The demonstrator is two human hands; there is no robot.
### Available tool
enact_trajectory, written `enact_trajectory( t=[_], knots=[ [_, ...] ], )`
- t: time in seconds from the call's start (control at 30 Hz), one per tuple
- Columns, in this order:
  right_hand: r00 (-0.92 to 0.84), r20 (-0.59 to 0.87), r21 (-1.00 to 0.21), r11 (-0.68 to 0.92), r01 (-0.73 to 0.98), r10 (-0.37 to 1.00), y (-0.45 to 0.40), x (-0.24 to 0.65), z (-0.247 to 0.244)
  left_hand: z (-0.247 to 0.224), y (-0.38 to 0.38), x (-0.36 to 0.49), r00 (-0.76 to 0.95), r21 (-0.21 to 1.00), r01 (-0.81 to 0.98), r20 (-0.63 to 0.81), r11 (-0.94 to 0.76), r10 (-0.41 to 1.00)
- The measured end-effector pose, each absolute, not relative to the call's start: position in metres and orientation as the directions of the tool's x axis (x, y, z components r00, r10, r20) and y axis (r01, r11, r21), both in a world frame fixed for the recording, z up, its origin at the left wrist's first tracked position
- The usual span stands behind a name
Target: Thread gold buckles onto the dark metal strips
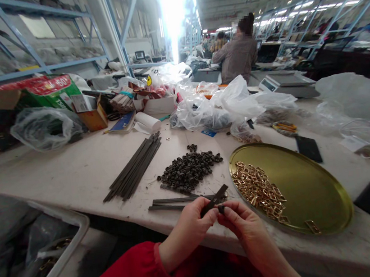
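In the head view, the left grip is clamped on a flat dark strip; the right grip pinches a small dark piece beside it. Beyond both, small dark loops lie heaped on the pale counter; rightward, an oval golden metal tray bears rectangular gold buckles.

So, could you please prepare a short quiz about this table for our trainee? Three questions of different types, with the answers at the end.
1. Open question: what is piled on the left part of the tray?
2. True or false: in this view, the pile of dark loops lies between the strip bundle and the tray.
3. Fill in: a flat dark strip sticks up out of the person's ____.

Key:
1. Gold buckles.
2. True.
3. Left hand.
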State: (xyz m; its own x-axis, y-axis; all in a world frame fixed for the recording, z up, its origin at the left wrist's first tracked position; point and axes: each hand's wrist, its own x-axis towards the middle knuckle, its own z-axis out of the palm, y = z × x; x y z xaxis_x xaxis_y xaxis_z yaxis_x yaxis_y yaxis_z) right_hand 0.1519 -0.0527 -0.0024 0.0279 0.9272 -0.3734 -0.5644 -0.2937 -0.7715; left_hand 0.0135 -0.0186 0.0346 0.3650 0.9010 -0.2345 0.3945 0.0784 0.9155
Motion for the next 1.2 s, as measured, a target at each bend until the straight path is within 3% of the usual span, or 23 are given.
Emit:
enact_trajectory(
  t=[0.2,0.57,0.83,1.03,1.1,1.2],
  knots=[
    [0.047,-0.315,-0.863,-0.266,-0.431,0.948,-0.055,0.148,-0.007,0.039,-0.021,0.013,0.318,0.881,0.473,-0.207,0.034,0.925],
    [-0.011,-0.152,-0.988,-0.152,-0.036,0.988,-0.065,0.155,-0.012,0.029,-0.030,0.008,0.390,0.934,0.324,-0.279,0.153,0.877],
    [-0.123,-0.278,-0.919,-0.301,-0.255,0.953,-0.072,0.156,-0.005,0.036,-0.038,0.005,0.416,0.917,0.366,-0.316,0.161,0.853],
    [-0.035,-0.201,-0.928,-0.202,-0.314,0.979,-0.080,0.150,-0.007,0.047,-0.051,0.006,0.503,0.913,0.408,-0.248,0.025,0.828],
    [-0.016,-0.161,-0.955,-0.160,-0.252,0.987,-0.081,0.150,-0.011,0.046,-0.053,0.007,0.497,0.898,0.440,-0.254,0.011,0.830],
    [-0.019,-0.034,-0.999,-0.033,0.039,0.999,-0.078,0.155,-0.015,0.045,-0.048,0.007,0.484,0.869,0.494,-0.261,-0.015,0.836]
  ],
)
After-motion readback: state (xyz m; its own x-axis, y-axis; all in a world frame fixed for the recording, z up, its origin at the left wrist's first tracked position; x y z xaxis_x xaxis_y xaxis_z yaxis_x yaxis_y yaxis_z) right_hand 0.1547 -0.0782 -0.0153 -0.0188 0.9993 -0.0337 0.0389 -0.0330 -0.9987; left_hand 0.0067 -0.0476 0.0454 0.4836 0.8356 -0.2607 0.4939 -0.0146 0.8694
